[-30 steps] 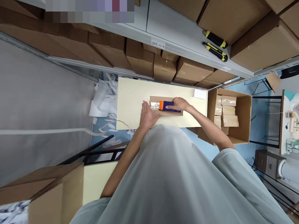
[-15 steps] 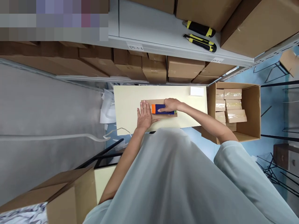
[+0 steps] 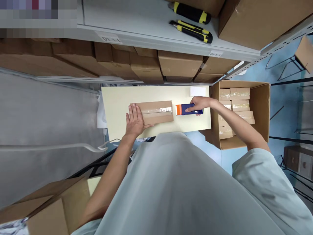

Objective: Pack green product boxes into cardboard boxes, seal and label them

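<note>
On the cream tabletop (image 3: 117,98) lies a long, closed cardboard box (image 3: 156,117), with shiny clear tape along the middle of its right half. My left hand (image 3: 135,123) rests on the box's left end, fingers stretched flat over the top and thumb along the near side. To the right of the box, my right hand (image 3: 201,103) grips a navy-blue tape dispenser (image 3: 187,109) with an orange front end. A small gap separates the dispenser from the box. My fingers and palm cover part of its right end.
A white block (image 3: 198,91) lies at the table's back right. Beside the table stands a large open carton (image 3: 261,114) holding several taped boxes. Two utility knives (image 3: 193,31) lie on the grey shelf (image 3: 137,23) above. Cardboard boxes (image 3: 179,63) fill the shelf below.
My right hand has moved the tape dispenser rightward, off the box's top and past its right end, uncovering the taped seam. My left hand stays on the box's left end. The view has shifted.
</note>
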The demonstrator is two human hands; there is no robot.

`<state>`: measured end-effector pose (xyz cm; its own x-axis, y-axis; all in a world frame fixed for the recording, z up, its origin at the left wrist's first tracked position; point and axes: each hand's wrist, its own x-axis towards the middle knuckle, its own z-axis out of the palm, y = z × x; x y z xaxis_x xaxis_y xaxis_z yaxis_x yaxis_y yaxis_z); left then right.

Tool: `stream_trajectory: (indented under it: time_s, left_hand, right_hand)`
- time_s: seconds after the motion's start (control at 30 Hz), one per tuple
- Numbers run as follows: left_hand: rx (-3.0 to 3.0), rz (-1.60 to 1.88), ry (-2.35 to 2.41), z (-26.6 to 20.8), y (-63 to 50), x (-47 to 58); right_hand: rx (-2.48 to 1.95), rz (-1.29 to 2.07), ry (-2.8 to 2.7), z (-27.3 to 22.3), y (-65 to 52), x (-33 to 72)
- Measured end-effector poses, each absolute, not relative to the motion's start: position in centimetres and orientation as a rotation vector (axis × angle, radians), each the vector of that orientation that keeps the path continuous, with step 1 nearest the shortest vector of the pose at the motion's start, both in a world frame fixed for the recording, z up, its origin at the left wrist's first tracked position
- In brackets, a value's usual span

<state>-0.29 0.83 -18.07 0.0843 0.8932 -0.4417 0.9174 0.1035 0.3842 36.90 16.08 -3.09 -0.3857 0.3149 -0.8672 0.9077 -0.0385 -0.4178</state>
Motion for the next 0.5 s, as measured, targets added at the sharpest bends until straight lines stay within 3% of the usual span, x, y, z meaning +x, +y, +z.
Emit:
stream_trajectory:
  time_s: [0.13,0.5]
  left_hand:
    - [1.813,-0.109,1.795,-18.5,0.9,-0.5]
    - [1.835,-0.116,1.833,-18.7,1.0,-0.2]
  right_hand:
    - [1.273,-1.407,1.741,-4.4,16.3,38.4]
    - [1.434,-0.841,1.957,-9.2,12.3,31.4]
